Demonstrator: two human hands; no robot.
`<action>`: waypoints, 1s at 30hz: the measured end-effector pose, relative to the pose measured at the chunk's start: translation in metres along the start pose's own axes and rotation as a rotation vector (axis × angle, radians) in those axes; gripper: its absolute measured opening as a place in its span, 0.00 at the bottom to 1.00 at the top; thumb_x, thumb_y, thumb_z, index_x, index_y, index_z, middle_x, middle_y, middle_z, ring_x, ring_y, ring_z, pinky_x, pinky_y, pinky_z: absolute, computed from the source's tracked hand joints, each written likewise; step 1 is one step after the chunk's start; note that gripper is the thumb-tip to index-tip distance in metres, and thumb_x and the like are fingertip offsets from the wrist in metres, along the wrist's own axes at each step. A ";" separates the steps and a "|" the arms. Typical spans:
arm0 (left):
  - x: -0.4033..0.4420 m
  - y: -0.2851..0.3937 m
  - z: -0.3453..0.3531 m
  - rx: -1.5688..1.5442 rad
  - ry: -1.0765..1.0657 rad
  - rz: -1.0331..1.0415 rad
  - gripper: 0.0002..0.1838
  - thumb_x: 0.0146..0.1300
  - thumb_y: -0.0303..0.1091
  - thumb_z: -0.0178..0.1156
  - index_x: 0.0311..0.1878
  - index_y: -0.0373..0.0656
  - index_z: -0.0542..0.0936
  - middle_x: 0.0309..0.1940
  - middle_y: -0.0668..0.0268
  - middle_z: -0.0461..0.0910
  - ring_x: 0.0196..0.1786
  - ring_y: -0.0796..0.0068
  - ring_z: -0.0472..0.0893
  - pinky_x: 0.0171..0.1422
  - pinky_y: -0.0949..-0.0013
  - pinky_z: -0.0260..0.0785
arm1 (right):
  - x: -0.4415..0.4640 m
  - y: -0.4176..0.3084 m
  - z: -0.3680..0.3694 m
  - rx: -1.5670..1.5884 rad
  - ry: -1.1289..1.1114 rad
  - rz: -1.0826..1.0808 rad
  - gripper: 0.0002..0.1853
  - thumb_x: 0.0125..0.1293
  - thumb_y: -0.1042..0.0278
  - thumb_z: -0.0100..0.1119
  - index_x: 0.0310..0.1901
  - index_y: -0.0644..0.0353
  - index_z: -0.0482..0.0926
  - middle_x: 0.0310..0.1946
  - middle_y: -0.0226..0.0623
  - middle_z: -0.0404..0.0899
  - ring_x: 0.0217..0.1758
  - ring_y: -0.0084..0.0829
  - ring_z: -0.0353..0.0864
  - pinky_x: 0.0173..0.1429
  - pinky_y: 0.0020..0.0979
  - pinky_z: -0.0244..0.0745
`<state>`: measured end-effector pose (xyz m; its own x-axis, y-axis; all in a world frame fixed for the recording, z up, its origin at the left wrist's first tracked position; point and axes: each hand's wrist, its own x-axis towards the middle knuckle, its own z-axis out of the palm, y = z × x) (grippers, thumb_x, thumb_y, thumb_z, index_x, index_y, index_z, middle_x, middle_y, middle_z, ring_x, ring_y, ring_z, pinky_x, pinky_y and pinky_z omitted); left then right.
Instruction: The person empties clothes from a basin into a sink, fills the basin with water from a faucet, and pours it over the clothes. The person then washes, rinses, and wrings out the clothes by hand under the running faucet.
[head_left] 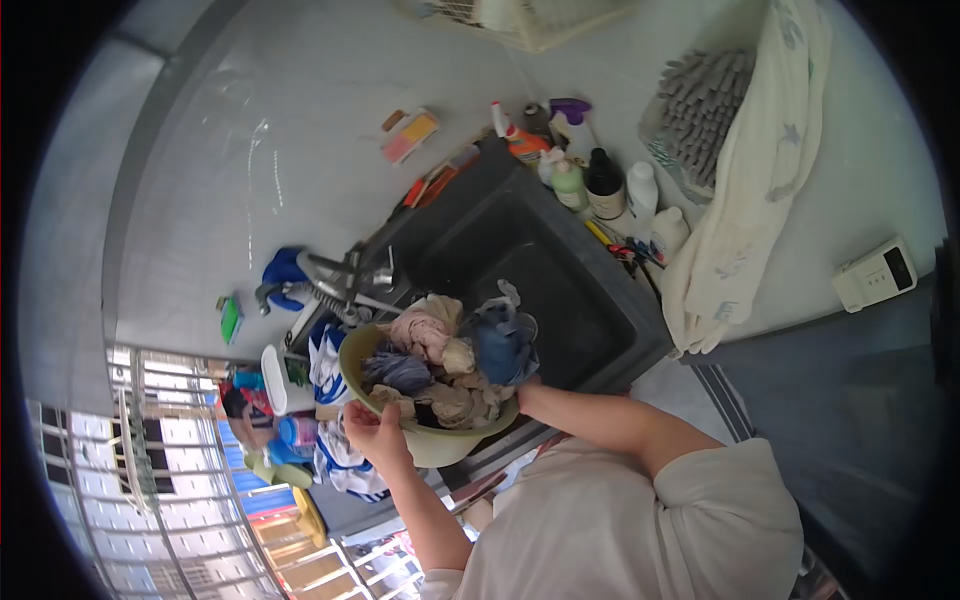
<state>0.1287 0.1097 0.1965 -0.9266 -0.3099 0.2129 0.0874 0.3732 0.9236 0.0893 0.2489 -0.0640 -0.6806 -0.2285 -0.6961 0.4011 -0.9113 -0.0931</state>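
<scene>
Pale green plastic basin (440,452), heaped with crumpled cloth, between the person's two hands at the near left of a dark grey sink (575,310). Base hidden from above; cannot tell whether it rests on the sink edge. Left hand (376,432) grasping the basin's rim on the near left side. Right hand (529,396) against the basin's right side, fingers mostly out of sight; cannot tell how they are closed. Contents: pink cloth (424,328) toward the far side, blue cloth (505,348) piled high at the right, beige cloth (450,404) nearest the body. Metal tap (338,278) just beyond, to the left. Blue-and-white cloth (327,362) just beside the basin, left. Along the sink's far right edge, a row of bottles: green bottle (568,186), black bottle (604,185), white bottle (641,190). Long pale patterned cloth (745,240) hanging farther right, beside a grey shaggy mitt (703,110).
</scene>
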 end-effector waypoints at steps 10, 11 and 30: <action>0.015 0.028 0.009 0.120 -0.027 0.114 0.13 0.43 0.13 0.56 0.29 0.40 0.67 0.24 0.73 0.69 0.26 0.88 0.67 0.31 0.83 0.58 | 0.044 0.110 -0.006 -0.099 0.279 -0.035 0.21 0.61 0.53 0.53 0.50 0.59 0.77 0.48 0.44 0.79 0.50 0.44 0.80 0.56 0.47 0.74; 0.014 0.028 0.010 0.122 -0.024 0.108 0.13 0.43 0.13 0.56 0.29 0.40 0.67 0.24 0.73 0.69 0.26 0.88 0.67 0.31 0.83 0.58 | 0.049 0.110 -0.002 -0.090 0.173 0.154 0.23 0.60 0.51 0.55 0.51 0.58 0.77 0.48 0.43 0.79 0.50 0.42 0.80 0.52 0.48 0.75; 0.026 0.004 -0.012 0.371 0.201 0.286 0.09 0.45 0.14 0.51 0.30 0.36 0.70 0.26 0.69 0.70 0.31 0.80 0.70 0.40 0.77 0.63 | -0.023 0.015 0.041 -0.259 -0.184 0.336 0.30 0.69 0.42 0.35 0.66 0.50 0.65 0.66 0.40 0.65 0.70 0.42 0.62 0.67 0.64 0.51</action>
<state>0.1094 0.0923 0.2098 -0.7925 -0.2985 0.5318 0.1577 0.7421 0.6515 0.0857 0.2262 -0.0202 -0.5748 -0.5752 -0.5821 0.7421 -0.6661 -0.0746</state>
